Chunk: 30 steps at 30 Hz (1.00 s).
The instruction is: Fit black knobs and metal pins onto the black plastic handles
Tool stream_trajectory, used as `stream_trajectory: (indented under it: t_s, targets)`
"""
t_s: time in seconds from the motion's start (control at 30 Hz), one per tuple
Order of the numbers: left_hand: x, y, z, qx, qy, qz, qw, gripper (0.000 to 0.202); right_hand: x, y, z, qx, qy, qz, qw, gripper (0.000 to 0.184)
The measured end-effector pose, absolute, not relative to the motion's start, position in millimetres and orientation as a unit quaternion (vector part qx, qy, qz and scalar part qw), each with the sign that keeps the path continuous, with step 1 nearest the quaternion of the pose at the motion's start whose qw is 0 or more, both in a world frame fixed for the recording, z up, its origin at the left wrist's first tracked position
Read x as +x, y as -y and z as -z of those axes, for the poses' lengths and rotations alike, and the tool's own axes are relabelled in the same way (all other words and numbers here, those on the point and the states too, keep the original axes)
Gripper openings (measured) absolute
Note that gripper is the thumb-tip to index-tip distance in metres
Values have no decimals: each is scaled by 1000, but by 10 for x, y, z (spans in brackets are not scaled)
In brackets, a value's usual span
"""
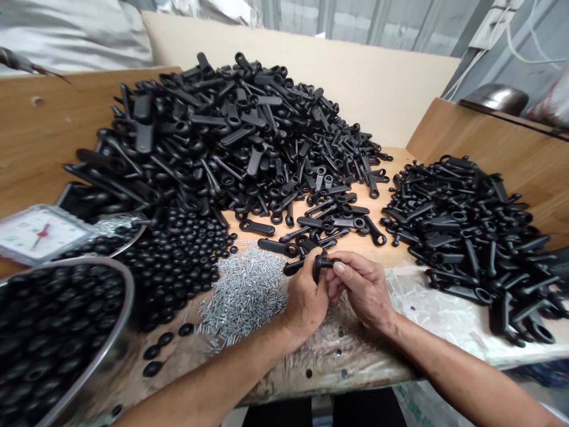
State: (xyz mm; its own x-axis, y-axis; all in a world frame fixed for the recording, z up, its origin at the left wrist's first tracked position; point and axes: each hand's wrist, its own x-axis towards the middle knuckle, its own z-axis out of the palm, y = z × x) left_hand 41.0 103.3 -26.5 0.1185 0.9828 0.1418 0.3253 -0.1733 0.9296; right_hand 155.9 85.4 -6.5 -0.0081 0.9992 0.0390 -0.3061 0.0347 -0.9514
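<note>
Bench (377, 207) carries a heap of black cranks (222, 136) banked at back, probably so loose ones slide within reach. Left hand (306, 299), fingers curled round 1 black piece (317, 268) over bench front, likely steadies it while right hand (362, 287) pinches its stubby end (329, 263), thumb to forefinger, the join too dark to read; silver pins (249, 290) lie near left hand, presumably to be handy.

Both bare forearms reach forward from the lower edge, the left forearm (222, 379) and right forearm (466, 372) angling inward until the hands nearly meet. The left hand (307, 299) is curled in a grip, thumb uppermost; the right hand (362, 289) pinches between thumb and bent index finger, its other fingers folded beneath.
</note>
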Motion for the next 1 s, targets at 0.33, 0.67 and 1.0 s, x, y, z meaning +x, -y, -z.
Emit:
stream_trajectory:
  t_s: [0.33,0.67,1.0]
  targets:
    - [359,-1126,219,668,-517,-394,361,41,1777,-963,40,-422,477,-559,531,18]
    - [375,-1120,224,695,-537,-357,319,44,1689,-948,63,-425,457,-558,547,19]
    - [328,-1133,210,707,-521,-334,343,36,1655,-923,61,-415,431,-584,549,23]
